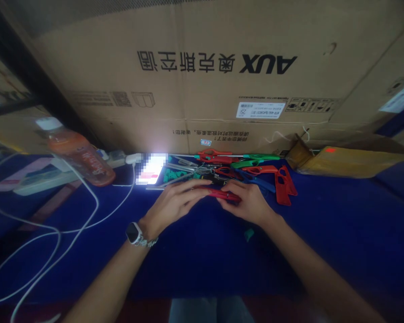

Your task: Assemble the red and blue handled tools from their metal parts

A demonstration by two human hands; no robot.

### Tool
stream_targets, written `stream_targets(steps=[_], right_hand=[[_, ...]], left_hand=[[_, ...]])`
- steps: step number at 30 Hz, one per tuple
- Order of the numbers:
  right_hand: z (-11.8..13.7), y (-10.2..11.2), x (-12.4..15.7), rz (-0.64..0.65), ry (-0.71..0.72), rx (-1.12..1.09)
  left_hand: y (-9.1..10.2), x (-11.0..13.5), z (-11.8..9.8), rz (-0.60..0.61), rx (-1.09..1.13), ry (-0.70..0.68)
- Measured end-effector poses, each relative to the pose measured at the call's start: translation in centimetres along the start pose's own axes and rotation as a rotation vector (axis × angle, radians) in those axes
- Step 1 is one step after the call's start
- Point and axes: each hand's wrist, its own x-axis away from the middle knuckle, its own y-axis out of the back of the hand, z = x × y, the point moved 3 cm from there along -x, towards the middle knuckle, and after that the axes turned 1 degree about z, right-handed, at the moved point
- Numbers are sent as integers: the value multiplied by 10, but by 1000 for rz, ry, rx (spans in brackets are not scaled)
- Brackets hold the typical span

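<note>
Red plastic piece [221, 194], held by the left hand [179, 200] and right hand [252, 201] at opposite ends, probably for steadiness; red handles [283, 195] lie beyond the right, seemingly within reach.

- The table [343, 233] is backed by a carton [202, 80].
- A heap of parts [256, 170] is spread on the table, before the carton.
- The heap is flanked by a phone [155, 168] on the left and a package [353, 161] on the right.
- Left of the phone, a power strip [33, 185] is partly hidden by a bottle [79, 154].
- A cable [96, 202] is looped across the table's left side.
- Before the heap, a piece [224, 194] is held between left hand [177, 199] and right hand [249, 201].
</note>
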Motion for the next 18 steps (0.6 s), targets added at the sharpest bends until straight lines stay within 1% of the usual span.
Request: stream_targets(steps=[9, 12, 15, 18], right_hand=[[2, 2, 1, -26, 23, 96], [3, 2, 0, -16, 28, 117], [4, 2, 1, 1, 47, 129], [5, 1, 1, 30, 48, 123]], left_hand=[[-1, -3, -3, -29, 20, 26], [-2, -3, -1, -51, 32, 102], [-4, -1, 4, -42, 78, 186], [-7, 0, 7, -14, 117, 175]])
